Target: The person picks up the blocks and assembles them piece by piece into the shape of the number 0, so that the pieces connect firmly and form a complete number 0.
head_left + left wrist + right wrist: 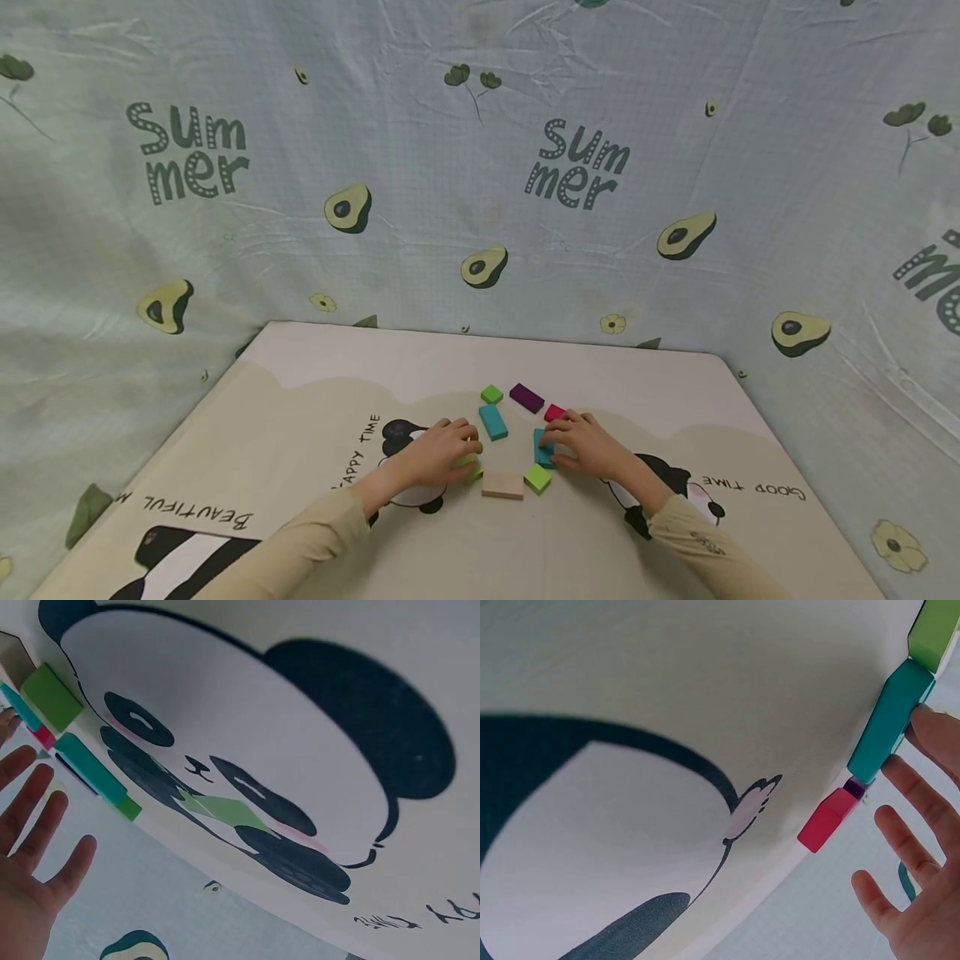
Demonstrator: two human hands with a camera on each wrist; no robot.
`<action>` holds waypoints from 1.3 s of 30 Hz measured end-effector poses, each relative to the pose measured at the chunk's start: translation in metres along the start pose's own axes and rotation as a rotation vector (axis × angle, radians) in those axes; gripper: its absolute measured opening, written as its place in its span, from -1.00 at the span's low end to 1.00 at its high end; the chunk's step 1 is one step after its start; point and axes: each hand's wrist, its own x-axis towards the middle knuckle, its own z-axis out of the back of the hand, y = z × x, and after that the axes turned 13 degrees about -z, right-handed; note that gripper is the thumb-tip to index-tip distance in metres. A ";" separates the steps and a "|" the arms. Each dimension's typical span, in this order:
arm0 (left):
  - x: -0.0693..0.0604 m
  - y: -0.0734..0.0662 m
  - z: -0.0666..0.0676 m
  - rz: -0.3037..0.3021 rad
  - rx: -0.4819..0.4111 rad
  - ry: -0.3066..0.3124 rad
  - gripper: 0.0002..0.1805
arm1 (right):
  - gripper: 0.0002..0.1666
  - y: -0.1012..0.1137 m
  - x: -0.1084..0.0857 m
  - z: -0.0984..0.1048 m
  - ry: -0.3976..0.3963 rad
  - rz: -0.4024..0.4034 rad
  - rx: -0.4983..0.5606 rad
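Note:
My left hand (447, 452) is over a light green block (474, 469), partly covering it; its fingers look relaxed and spread in the left wrist view. My right hand (591, 446) touches a teal block (891, 724) with thumb and index finger, the other fingers loosely spread. Past those fingers sits a red block (829, 820). A second green block (537, 478) lies near the teal block's closer end, beside a plain wooden block (502, 485). Farther off are another teal block (493, 422), a purple block (527, 397) and a small green block (492, 394). Together the blocks form a rough ring.
The blocks lie on a pale table (465, 558) printed with pandas and lettering. A dark panda print (660, 475) shows beneath the right forearm. Behind and at both sides hangs a light curtain (405, 150) with avocado prints.

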 end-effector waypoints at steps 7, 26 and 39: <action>0.015 0.015 -0.010 0.029 0.039 -0.050 -0.73 | -0.74 0.001 0.001 0.001 -0.010 0.006 -0.014; 0.035 0.028 -0.026 0.256 0.013 0.148 -0.55 | -0.74 0.001 0.001 -0.003 -0.042 0.015 -0.018; 0.042 0.027 -0.026 0.263 0.023 0.186 -0.56 | -0.75 0.002 0.000 0.000 -0.016 -0.012 -0.016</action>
